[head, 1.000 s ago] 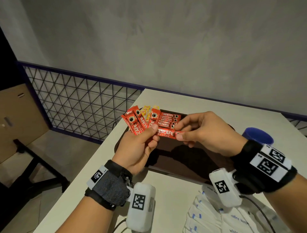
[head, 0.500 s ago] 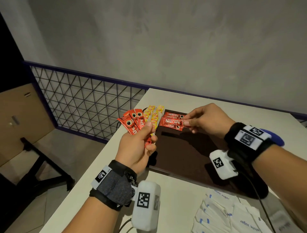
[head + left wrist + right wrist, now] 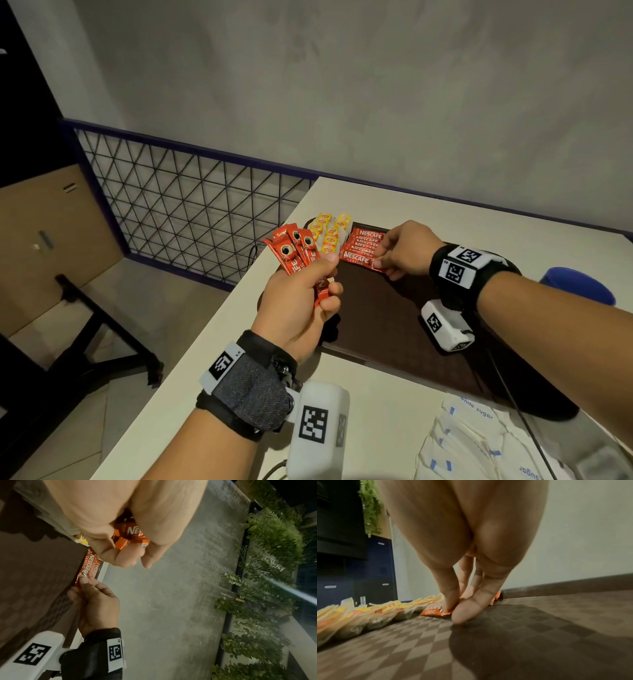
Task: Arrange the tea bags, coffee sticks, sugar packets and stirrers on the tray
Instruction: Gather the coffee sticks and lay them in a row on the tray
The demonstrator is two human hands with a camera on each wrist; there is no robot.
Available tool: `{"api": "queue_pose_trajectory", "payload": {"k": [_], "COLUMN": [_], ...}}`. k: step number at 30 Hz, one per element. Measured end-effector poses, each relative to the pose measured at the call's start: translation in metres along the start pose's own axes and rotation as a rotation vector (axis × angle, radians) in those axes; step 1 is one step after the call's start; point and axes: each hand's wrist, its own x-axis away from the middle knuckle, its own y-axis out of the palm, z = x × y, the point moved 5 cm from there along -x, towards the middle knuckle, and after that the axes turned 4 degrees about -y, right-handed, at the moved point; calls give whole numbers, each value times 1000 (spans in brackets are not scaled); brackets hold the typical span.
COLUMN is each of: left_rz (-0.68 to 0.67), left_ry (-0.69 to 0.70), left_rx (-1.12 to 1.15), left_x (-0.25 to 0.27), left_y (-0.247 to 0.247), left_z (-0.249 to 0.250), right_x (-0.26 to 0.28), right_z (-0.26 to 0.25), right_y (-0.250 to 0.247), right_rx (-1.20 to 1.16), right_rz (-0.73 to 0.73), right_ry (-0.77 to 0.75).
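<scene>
A dark brown tray (image 3: pixel 387 318) lies on the pale table. Yellow tea bags (image 3: pixel 330 231) sit in rows at its far left corner, with red coffee sticks (image 3: pixel 364 241) stacked beside them. My right hand (image 3: pixel 400 255) pinches the end of the nearest coffee stick (image 3: pixel 356 258), which lies flat on the tray in front of that stack; the right wrist view shows the same coffee stick (image 3: pixel 435 610) under my fingertips (image 3: pixel 450 605). My left hand (image 3: pixel 301 301) grips a fan of several coffee sticks (image 3: pixel 294 251) above the tray's left edge. White sugar packets (image 3: pixel 486 442) lie on the table near me.
A blue cup (image 3: pixel 579 284) stands at the right behind my right forearm. The table's left edge (image 3: pixel 219 318) drops to the floor beside a wire mesh fence (image 3: pixel 191 209). A grey wall runs behind the table. A cable (image 3: pixel 513 397) trails from the right wrist over the tray.
My right hand has carried one coffee stick away from the left hand's fan and lowered it onto the tray in front of the stack. The left hand has stayed in place with its fan.
</scene>
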Motion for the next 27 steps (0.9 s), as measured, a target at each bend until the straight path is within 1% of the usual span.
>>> {"api": "queue_pose_trajectory", "payload": {"k": [7, 15, 19, 22, 24, 27], "left_rz": [3, 8, -1, -17, -36, -80], "left_ry": [3, -35, -55, -50, -41, -23], "left_rx": [-9, 38, 77, 99, 72, -2], "left_x": [3, 3, 4, 6, 8, 13], "left_y": [2, 2, 3, 4, 7, 12], "left_z": [1, 0, 1, 1, 1, 0], "right_x": [-4, -2, 2, 11, 21, 46], "right_z": [-1, -2, -5, -14, -27, -49], "right_y": [3, 3, -2, -12, -20, -31], "right_rx": [134, 126, 85, 56, 32, -37], "right_rz": [0, 8, 29, 97, 130, 139], "right_ry": [0, 20, 20, -24, -85, -197]}}
